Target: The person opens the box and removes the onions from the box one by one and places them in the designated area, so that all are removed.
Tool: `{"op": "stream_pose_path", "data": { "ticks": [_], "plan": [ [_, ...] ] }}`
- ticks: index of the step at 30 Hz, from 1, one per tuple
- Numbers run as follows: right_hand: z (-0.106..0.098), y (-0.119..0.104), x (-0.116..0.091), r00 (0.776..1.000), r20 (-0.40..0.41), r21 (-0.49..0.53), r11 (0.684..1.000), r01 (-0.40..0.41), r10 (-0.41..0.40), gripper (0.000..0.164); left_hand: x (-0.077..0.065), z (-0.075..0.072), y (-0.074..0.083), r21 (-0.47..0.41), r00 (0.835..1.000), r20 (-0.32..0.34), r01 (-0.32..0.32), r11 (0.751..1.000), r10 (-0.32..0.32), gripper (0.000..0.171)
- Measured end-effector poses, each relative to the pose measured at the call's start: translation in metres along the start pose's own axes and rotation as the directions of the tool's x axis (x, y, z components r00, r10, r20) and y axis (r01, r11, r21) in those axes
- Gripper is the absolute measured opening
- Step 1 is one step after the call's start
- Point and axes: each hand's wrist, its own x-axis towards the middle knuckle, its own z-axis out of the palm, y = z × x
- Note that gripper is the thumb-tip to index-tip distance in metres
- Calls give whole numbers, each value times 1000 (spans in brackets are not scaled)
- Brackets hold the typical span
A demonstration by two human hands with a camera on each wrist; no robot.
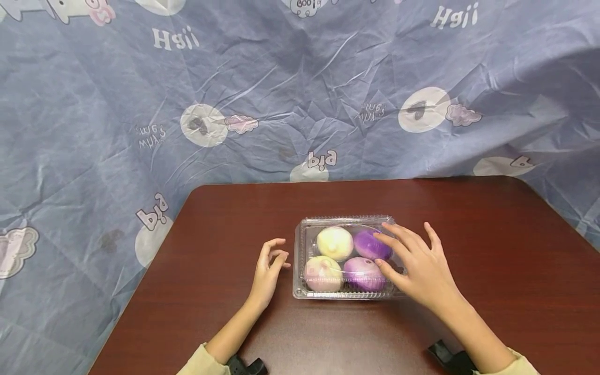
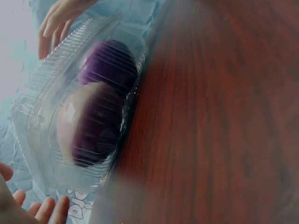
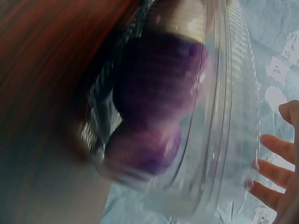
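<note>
A lidded clear plastic box [image 1: 299, 271] sits on the table, holding two pale cream round items [image 1: 335, 244] and two purple ones [image 1: 364, 274]; their exact kind is unclear. Beside the box's left edge is my left hand [image 1: 267, 276], apart from it, fingers loosely bent around nothing. My right hand [image 1: 422, 268] hovers over the right end with fingers spread; whether a fingertip touches the lid cannot be told. The left wrist view shows the ribbed side of the box [image 2: 39, 100]. In the right wrist view, purple items [image 3: 159, 79] appear blurred through the plastic.
The dark red-brown wooden table [image 1: 225, 219] extends around the box. Behind and beside it hangs a wrinkled blue-grey printed cloth [image 1: 281, 78]. Black straps [image 1: 450, 357] show near both wrists, by pale sleeves.
</note>
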Motion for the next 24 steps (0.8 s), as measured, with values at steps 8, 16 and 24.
{"op": "stream_pose_path", "data": {
  "ticks": [8, 16, 24],
  "plan": [
    [11, -14, -1, 998, -7, 36, 998, 57, -57, 52, -6, 2, -9, -15, 990, 141, 17, 1000, -15, 42],
    [21, -30, 0, 996, 23, 38, 995, 90, -91, 53, -11, 1, -14, 56, 961, 268, 52, 997, -65, 47],
    [30, -44, 4, 989, 39, 73, 988, 136, -139, 46, -13, 2, -14, 25, 955, 288, 67, 997, -71, 49]
  ]
}}
